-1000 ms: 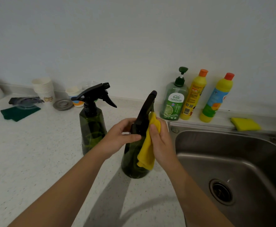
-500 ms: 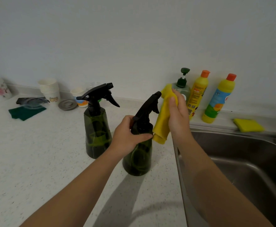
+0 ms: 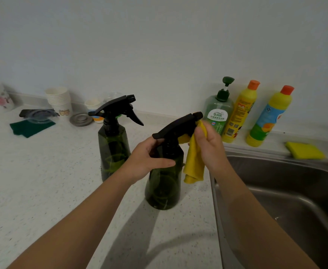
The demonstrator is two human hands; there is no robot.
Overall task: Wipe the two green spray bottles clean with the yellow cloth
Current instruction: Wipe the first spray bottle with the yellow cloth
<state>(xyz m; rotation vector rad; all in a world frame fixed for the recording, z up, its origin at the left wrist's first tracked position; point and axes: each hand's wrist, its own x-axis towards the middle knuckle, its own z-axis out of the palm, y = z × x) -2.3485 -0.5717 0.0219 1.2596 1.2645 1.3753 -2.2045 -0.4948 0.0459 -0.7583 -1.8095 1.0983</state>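
Observation:
Two dark green spray bottles with black trigger heads stand on the white counter. My left hand grips the nearer bottle around its shoulder and neck. My right hand holds the yellow cloth bunched against the underside of that bottle's trigger head, with the cloth's tail hanging down beside the bottle. The second bottle stands upright just behind and to the left, untouched.
A steel sink lies close on the right. A green pump soap bottle, two yellow cleaner bottles and a yellow sponge line the wall. Stacked paper cups, a metal lid and a green scouring pad sit at far left.
My right hand with the cloth went up from the bottle's body to the nozzle, then came down under the trigger head. My left hand kept its grip on the bottle.

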